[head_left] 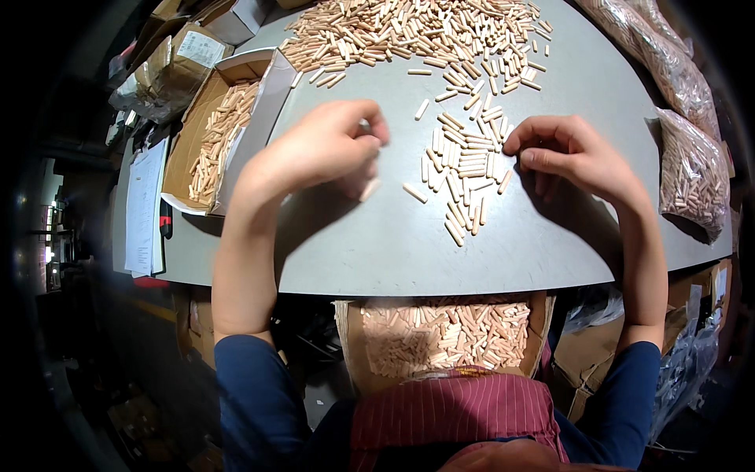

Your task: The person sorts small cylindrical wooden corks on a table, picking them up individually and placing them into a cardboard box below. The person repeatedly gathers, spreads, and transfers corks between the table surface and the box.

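Note:
Short wooden dowels point(472, 161) with rounded ends lie in a loose cluster on the grey table point(354, 259) between my hands. My left hand point(334, 149) hovers left of them, its fingers curled and slightly blurred. A single dowel point(369, 190) shows at its lower fingers, apparently in their hold. At the cluster's right edge is my right hand point(570, 153), with index finger and thumb slightly apart and the index tip by the nearest dowels. Its other fingers are bent under and partly hidden. One dowel point(415, 193) lies alone between the left hand and the cluster.
A large dowel pile point(409, 31) covers the far table. An open cardboard box point(271, 94) with dowels stands left, beside papers point(145, 212). Filled clear bags point(692, 173) line the right edge. Below the near edge, another box point(351, 346) holds many dowels.

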A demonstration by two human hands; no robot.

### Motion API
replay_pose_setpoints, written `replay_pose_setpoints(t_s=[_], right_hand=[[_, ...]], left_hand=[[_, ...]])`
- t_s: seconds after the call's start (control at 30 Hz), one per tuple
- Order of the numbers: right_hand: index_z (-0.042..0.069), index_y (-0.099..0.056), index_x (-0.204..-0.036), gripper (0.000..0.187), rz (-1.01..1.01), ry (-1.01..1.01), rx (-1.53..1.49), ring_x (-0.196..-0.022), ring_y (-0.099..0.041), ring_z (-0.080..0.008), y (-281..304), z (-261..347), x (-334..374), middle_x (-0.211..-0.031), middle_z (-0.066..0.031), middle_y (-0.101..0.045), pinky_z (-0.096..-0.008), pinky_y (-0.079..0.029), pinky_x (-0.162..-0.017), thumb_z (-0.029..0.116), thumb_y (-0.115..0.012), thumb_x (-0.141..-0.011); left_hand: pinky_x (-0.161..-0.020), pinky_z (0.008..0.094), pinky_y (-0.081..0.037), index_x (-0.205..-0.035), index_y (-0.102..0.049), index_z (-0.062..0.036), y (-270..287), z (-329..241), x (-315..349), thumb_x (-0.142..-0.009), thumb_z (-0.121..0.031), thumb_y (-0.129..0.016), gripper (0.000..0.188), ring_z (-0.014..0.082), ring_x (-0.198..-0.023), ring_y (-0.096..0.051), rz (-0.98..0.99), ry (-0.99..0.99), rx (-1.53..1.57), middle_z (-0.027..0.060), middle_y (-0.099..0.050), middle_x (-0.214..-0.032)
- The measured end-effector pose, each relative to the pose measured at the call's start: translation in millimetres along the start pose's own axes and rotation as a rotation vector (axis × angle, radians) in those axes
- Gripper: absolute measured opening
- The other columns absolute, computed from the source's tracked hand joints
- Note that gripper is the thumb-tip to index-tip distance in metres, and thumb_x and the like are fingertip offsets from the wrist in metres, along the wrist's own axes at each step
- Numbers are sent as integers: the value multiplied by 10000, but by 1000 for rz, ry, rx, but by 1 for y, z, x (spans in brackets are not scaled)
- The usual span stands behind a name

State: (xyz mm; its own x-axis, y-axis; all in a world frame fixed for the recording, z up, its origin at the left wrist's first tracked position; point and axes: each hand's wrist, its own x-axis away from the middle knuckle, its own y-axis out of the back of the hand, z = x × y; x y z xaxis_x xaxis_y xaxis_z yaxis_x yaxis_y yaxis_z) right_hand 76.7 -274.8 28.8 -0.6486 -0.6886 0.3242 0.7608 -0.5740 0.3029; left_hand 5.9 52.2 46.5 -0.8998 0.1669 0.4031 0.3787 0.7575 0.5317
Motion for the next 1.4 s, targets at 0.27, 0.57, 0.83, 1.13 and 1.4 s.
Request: replay_pose_setpoints(t_s=[0.27, 0.57, 0.83, 1.13, 1.4], right_hand=[[-3, -688, -1163, 210, 6, 49, -111, -784, -691, -116, 1, -2, 1, -914, -41, -692, -272, -582, -700, 129, -642, -1007], [27, -670, -1291, 302, 27, 143, -9, -842, -662, -116, -18, 3, -1, -993, -44, -695, -272, -577, -691, 108, -642, -1001], [-8, -685, -1244, 283, 353, 59, -105, -816, -688, -110, -19, 9, 11, -929, -41, -704, -274, -591, -720, 168, -687, -1023], [-70, -669, -1170, 214, 302, -120, -59, -770, -741, -178, 4, 13, 13, -917, -111, -726, -286, -620, -682, 49, -616, -1000], [-102, -697, -1205, 256, 846, 66, -59, -810, -722, -128, -19, -1, 15, -908, -103, -742, -277, -611, -739, 23, -652, -987]], left_hand=[[-684, 277, -598, -1193, -618, 28, -21, -3, -6, -1039, -77, -559, 195, 112, -795, -666, 168, -135, 290, 50, -674, -940], [-593, 256, -554, -1341, -665, -72, -46, 2, -12, -1042, -98, -591, 310, 71, -708, -602, 66, -325, 88, -7, -629, -844], [-661, 241, -566, -1319, -652, 19, -47, -10, 5, -1045, -93, -620, 297, 88, -765, -645, 491, -129, 460, 31, -689, -943], [-694, 255, -616, -1211, -709, 58, -6, -11, 5, -1065, -132, -586, 270, 136, -784, -746, 598, 41, 208, 91, -761, -932], [-781, 259, -607, -1261, -721, 70, -36, -7, 12, -1020, -30, -641, 273, 143, -879, -744, 1039, -93, 232, 148, -786, -1058]])
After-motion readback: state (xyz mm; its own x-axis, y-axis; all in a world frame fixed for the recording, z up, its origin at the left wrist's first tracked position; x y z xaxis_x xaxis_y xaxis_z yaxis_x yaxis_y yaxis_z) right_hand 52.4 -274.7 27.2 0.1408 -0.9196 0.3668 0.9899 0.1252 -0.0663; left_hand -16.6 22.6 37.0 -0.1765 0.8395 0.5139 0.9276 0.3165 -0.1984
